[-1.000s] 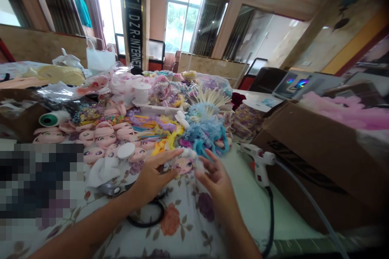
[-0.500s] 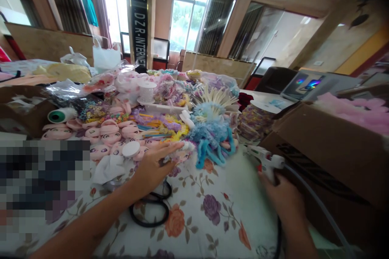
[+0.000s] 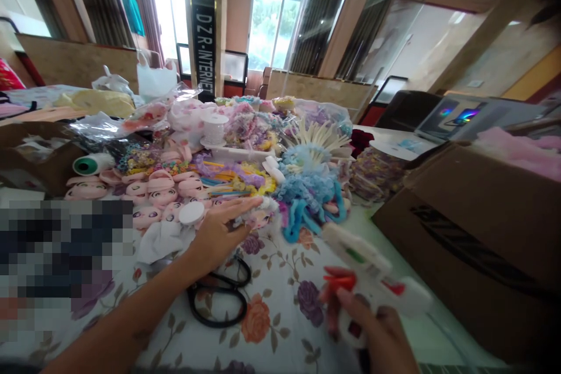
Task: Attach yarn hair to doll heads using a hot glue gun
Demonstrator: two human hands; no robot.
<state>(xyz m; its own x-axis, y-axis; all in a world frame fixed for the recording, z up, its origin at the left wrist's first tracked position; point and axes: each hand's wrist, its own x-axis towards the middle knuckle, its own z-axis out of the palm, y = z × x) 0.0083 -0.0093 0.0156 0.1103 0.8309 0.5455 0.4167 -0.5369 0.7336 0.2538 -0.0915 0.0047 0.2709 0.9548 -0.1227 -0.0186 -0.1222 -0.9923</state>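
Just short of the crowded middle of the table, your left hand (image 3: 219, 234) had hold of the small doll head (image 3: 263, 216), fingers across its top and thumb low on its near left side. That head, trimmed with pale, fluffy hair, sat over the flowered cloth (image 3: 280, 330), just left of a blue curly bundle (image 3: 302, 184) topped by cream strands (image 3: 318, 143). Your right hand (image 3: 372, 318) was wrapped about the grip of the white glue gun (image 3: 372, 272), its fingers close to the red trigger (image 3: 339, 281); blur hid whether they pressed it. The gun's nozzle pointed up and to the left, near the loose blue loops (image 3: 294, 219) and apart from the doll head.

Below your left hand, the black-handled scissors (image 3: 228, 287) lay on the cloth, their blades mostly hidden by your forearm. To the left of that hand rested a crumpled white cloth (image 3: 160, 243) and a round white disc (image 3: 191, 213), with rows of pink doll faces (image 3: 163, 193) beyond. Farther back stood a white spool (image 3: 214, 130), and a spool of green thread (image 3: 90, 165) lay on its side at the left. On your right, a cardboard box (image 3: 464, 245) stood beyond the gun, and a large reel of mixed yarn (image 3: 377, 175) was just behind the box's left corner.
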